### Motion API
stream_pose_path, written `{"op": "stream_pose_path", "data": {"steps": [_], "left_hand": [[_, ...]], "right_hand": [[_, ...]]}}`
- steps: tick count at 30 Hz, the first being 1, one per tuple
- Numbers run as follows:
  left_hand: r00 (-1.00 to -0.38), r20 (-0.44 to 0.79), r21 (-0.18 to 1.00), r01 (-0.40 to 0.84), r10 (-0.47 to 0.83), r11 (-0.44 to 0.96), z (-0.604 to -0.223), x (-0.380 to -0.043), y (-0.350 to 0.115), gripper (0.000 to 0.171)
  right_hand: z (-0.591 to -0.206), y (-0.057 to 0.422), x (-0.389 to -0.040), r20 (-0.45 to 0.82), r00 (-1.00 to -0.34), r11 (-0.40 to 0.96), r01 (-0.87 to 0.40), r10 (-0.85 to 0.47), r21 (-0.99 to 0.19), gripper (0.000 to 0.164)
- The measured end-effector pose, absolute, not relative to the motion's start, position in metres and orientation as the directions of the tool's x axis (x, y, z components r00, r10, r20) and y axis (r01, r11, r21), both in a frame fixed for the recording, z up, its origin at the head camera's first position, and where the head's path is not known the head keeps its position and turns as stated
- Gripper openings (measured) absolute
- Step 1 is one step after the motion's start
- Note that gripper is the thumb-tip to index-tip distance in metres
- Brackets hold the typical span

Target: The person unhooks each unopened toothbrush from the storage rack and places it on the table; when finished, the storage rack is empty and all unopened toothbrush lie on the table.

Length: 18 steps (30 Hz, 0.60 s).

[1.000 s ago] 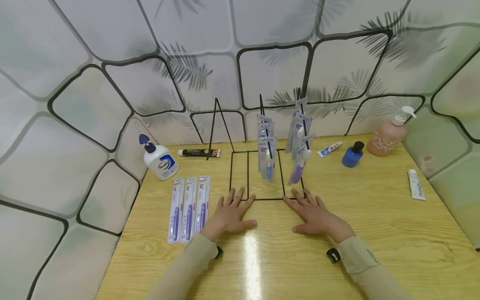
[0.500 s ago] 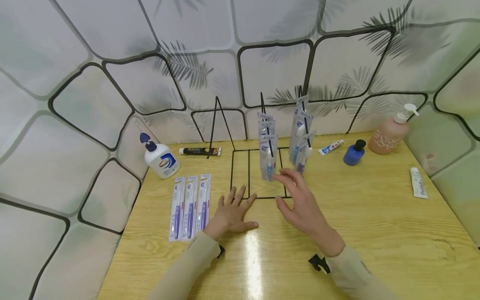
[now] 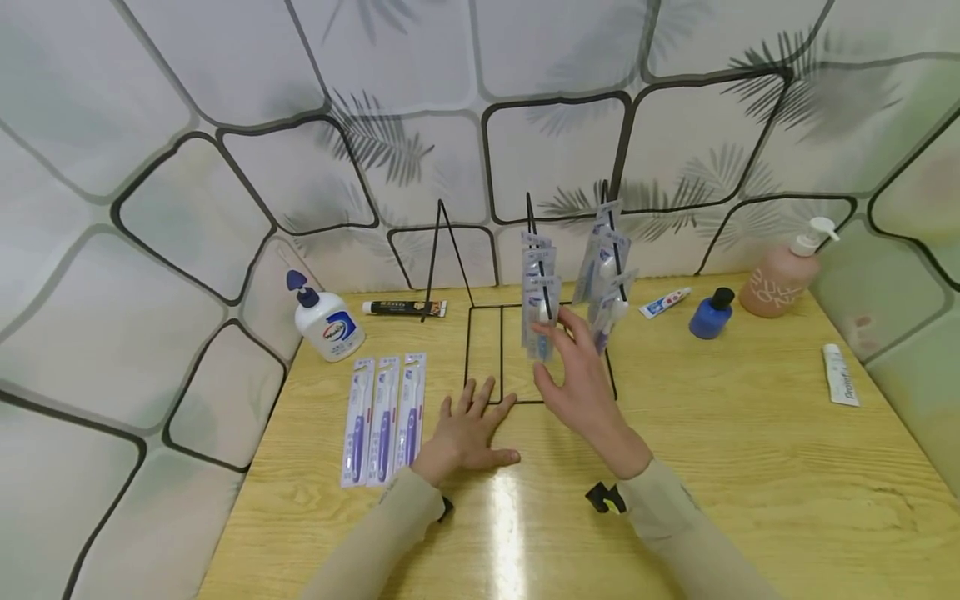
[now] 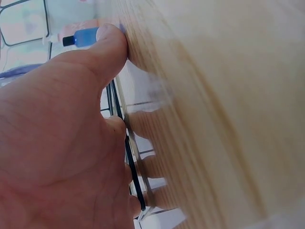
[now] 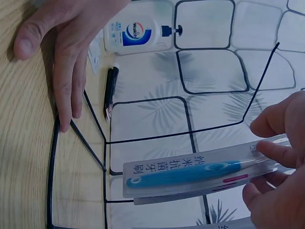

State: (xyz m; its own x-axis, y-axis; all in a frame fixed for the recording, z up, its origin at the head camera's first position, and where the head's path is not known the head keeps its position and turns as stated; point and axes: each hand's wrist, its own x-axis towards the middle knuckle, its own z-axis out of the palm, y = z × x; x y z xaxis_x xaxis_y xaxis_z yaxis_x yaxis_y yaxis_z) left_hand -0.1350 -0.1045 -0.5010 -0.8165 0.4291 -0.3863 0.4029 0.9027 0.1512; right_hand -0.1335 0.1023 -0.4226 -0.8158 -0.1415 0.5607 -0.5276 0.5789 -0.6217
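My left hand (image 3: 467,435) lies flat on the table with fingers spread, its fingertips by the front wire of a black rack (image 3: 502,354). My right hand (image 3: 585,387) reaches up to the front blister-packed toothbrush (image 5: 190,174), which has a blue handle and hangs on the rack's middle hook. Its curved fingers (image 5: 276,151) overlap the pack; in the head view the thumb stands apart from them. More packed toothbrushes (image 3: 600,258) hang on the right hook. The left hook (image 3: 432,258) carries nothing. Beside my left hand lie three purple toothbrushes in packs (image 3: 384,421).
A white pump bottle (image 3: 330,327) and a black toothpaste tube (image 3: 405,308) are at the back left. A small toothpaste tube (image 3: 665,303), a blue bottle (image 3: 710,317), a pink pump bottle (image 3: 780,283) and a white tube (image 3: 840,377) stand or lie to the right. A patterned backdrop (image 3: 555,158) encloses the table.
My right hand has lifted off the table and moved left and up to the front pack on the middle hook. The left hand has stayed in place.
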Motion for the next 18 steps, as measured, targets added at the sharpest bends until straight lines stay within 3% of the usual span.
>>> {"op": "stream_pose_path", "data": {"steps": [7, 18], "left_hand": [[-0.822, -0.381, 0.154, 0.396, 0.424, 0.905, -0.503, -0.135, -0.104, 0.095], [-0.817, -0.376, 0.179, 0.4, 0.438, 0.899, -0.503, -0.134, -0.104, 0.095]], "right_hand": [[-0.423, 0.104, -0.134, 0.642, -0.757, 0.552, -0.59, -0.123, -0.589, 0.046], [-0.414, 0.139, -0.096, 0.703, -0.698, 0.546, -0.645, -0.135, -0.535, 0.037]]}}
